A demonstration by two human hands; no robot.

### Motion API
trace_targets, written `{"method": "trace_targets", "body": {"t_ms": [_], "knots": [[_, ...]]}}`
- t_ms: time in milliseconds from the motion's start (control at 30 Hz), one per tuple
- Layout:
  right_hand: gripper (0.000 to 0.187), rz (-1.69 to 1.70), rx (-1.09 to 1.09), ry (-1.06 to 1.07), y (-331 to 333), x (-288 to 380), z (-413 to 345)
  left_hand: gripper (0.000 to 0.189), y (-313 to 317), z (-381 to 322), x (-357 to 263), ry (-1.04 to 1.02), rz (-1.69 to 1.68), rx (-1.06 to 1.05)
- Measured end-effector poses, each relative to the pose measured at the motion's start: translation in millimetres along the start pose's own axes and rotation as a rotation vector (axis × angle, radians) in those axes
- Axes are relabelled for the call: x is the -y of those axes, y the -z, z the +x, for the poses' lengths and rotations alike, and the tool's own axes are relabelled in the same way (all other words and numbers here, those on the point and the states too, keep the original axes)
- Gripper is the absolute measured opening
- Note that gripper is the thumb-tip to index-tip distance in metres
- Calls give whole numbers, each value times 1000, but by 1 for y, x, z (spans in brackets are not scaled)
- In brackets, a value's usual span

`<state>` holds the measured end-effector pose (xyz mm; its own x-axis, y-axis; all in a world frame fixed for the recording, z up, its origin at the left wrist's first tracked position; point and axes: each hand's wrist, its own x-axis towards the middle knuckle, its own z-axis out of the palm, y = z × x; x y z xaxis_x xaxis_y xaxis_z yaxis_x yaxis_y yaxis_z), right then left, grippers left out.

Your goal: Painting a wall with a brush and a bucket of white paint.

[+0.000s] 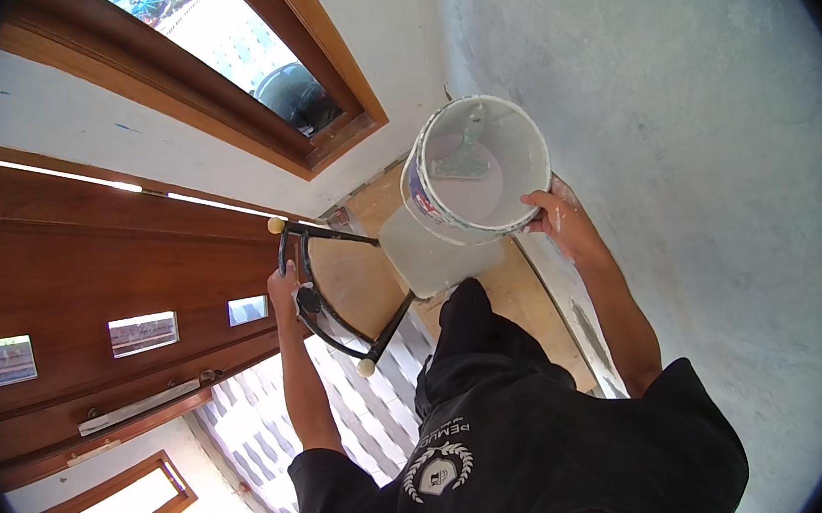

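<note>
My right hand (561, 220) grips the rim of a white plastic bucket (532, 140), its thumb inside the edge and whitish smears on the skin. Pale paint-like material (483, 196) lies in the bucket, and a coated scraper-like tool (467, 157) leans against the inner wall. Below the bucket is a chair with a pale seat (426, 255) and a black metal frame (388, 326). On the left, my left hand (284, 288) is closed on the top of the chair's backrest frame, near a dark round piece (308, 299). The chair's legs are mostly hidden.
A patchy grey-white wall (693, 152) rises close on the right. A brown wooden door (82, 268) with small panes stands on the left, and a wood-framed window (344, 124) is at the upper left. Tan sheeting (536, 303) covers floor beside patterned tiles (350, 394).
</note>
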<state>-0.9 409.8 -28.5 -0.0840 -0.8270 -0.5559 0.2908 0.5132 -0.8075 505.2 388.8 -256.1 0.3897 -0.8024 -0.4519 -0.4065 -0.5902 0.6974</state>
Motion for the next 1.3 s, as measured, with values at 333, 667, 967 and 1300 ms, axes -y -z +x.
{"method": "trace_targets", "body": {"t_ms": [333,667,967,1300], "knots": [[48,-96,28,-34,7,-2,2,30,-5,2,4,52,-249,73],[43,-108,-5,-81,9,-4,7,28,-13,-12,-34,69,-261,125],[48,-143,5,-92,15,-9,17,30,3,-25,-38,106,-251,45],[47,-158,8,-106,16,-13,23,22,31,-19,-31,169,-281,12]]}}
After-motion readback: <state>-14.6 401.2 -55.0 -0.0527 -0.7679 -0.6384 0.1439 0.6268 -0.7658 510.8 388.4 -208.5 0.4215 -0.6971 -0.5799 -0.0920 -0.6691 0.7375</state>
